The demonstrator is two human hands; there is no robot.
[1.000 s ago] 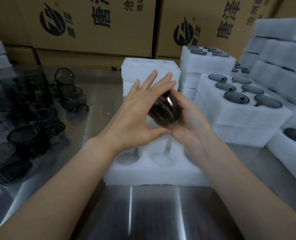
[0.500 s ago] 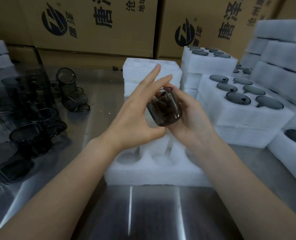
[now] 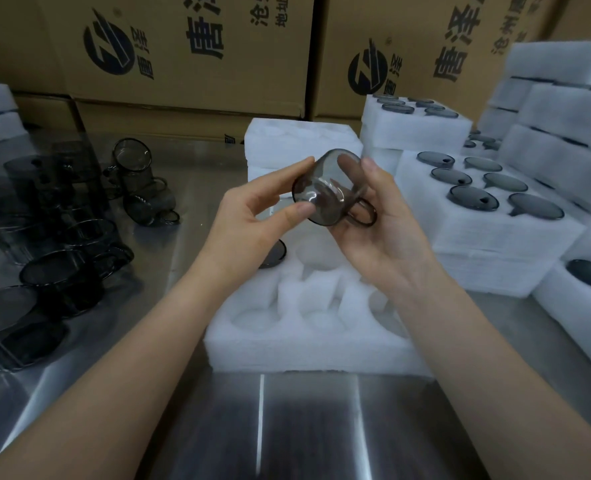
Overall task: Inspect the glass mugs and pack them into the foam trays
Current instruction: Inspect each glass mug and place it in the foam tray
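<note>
Smoky grey glass, the mug [image 3: 328, 192] hangs between your hands, just above the foam tray [image 3: 287, 344]. Your left hand [image 3: 249, 220] pinches one end between thumb and fingertips. Your right hand [image 3: 384, 230] cups the other side, fingers curled behind it, with the handle [image 3: 365, 211] lying against that palm. The mug's long axis is tipped nearly sideways, running from the left hand up toward the right. An empty pocket [image 3: 318, 258] lies directly below, so you will likely need to turn the mug upright before lowering it.
</note>
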